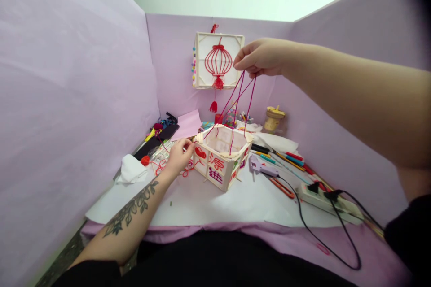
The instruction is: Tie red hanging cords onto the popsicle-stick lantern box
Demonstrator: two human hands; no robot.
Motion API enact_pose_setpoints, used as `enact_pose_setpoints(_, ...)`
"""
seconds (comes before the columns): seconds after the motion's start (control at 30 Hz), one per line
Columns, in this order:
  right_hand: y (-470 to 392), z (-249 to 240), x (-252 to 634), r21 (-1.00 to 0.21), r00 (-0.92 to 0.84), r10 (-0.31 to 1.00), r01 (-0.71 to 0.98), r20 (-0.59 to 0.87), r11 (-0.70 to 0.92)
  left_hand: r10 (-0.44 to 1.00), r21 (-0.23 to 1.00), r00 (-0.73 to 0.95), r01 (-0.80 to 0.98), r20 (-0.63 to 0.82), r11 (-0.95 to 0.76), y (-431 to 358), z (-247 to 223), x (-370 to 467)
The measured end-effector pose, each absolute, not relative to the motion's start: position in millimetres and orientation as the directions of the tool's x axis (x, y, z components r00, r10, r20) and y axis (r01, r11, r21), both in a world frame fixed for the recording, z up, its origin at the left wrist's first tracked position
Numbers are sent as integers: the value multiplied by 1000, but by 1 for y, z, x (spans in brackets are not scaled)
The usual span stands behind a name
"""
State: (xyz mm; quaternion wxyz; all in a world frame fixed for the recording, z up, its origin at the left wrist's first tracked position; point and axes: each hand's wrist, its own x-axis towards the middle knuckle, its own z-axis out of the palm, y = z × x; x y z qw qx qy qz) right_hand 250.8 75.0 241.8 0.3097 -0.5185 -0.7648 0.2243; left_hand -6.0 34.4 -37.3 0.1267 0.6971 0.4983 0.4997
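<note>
An open-topped lantern box (218,166) of pale sticks and white panels stands on the white-covered table, with red and purple characters on its sides. My right hand (259,57) is raised above it, fingers pinched on purple cords (236,103) that run down to the box's rim. At the box's left corner my left hand (181,154) is closed, thumb and finger together beside a cord end; a purple strand trails behind it toward a ball of yarn (157,126).
A glue gun (261,166), orange-handled scissors (282,187) and a power strip (330,202) with black cables lie at the right. A finished lantern (218,60) hangs at the back. White cloth (132,169) and red yarn (158,167) lie left.
</note>
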Motion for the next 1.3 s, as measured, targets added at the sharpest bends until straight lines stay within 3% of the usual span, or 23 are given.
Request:
enact_pose_setpoints(0.27,66,236,265,-675,-298,929,641,219,365,900,875,-14,239,436,-420,34,-34,-9)
enact_pose_setpoints(0.53,39,221,289,-695,-316,897,570,308,439,917,868,29,312,399,-387,35,-33,-14)
enact_pose_setpoints(0.6,29,209,298,-628,-319,871,605,372,490,920,874,41,298,389,-383,34,-33,-15)
enact_pose_setpoints(0.73,-2,171,312,-316,-387,770,748,507,584,918,886,39,248,394,-391,32,-36,-17)
enact_pose_setpoints(0.83,-25,136,320,-163,-463,672,741,578,651,921,892,43,238,386,-385,32,-39,-19)
enact_pose_setpoints(0.97,-38,88,333,-65,-538,568,688,623,723,925,903,53,204,377,-379,33,-41,-18)
enact_pose_setpoints(1.1,-38,44,342,-51,-590,648,719,482,693,929,909,45,194,367,-369,32,-40,-17)
enact_pose_setpoints(1.17,-43,35,338,-5,-631,624,701,462,713,927,908,38,192,373,-373,32,-40,-17)
enact_pose_setpoints(1.3,-76,50,308,124,-652,409,611,638,782,917,895,31,210,397,-394,31,-39,-17)
